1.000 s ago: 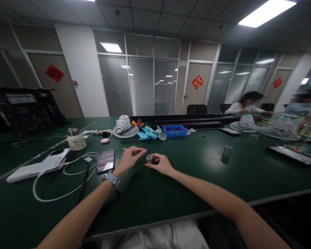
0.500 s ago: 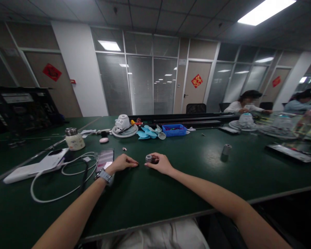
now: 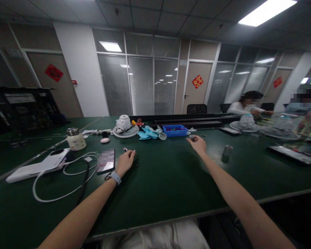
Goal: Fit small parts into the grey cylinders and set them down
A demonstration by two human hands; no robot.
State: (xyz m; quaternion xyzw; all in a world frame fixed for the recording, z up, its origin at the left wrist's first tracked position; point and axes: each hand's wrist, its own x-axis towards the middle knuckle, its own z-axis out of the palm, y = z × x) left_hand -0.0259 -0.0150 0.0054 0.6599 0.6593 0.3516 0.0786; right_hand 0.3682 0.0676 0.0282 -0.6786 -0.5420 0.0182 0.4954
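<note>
My right hand [image 3: 199, 145] is raised over the table, its fingers closed round a small grey metal cylinder [image 3: 192, 137], mostly covered by the fingers. Another metal cylinder [image 3: 227, 151] stands upright to the right of that hand. My left hand [image 3: 125, 162], wearing a watch [image 3: 114, 177], is low over the table with its fingers bent together. Whatever it may pinch is too small to make out. Just beyond its knuckles lies a small white and dark piece [image 3: 125, 149]. A phone [image 3: 106, 161] lies left of this hand, and a tiny dark speck [image 3: 137, 165] to its right.
At the back are a white fan housing [image 3: 124, 128], blue fan blades [image 3: 149, 132] and a blue bin [image 3: 175, 130] of small parts. A jar [image 3: 76, 140], white cable [image 3: 48, 200] and white device [image 3: 38, 166] occupy the left. A co-worker [image 3: 246, 103] sits at far right.
My right hand has carried the metal cylinder from the middle of the table to the right and away from me. My left hand has drawn slightly left, its fingers curling in.
</note>
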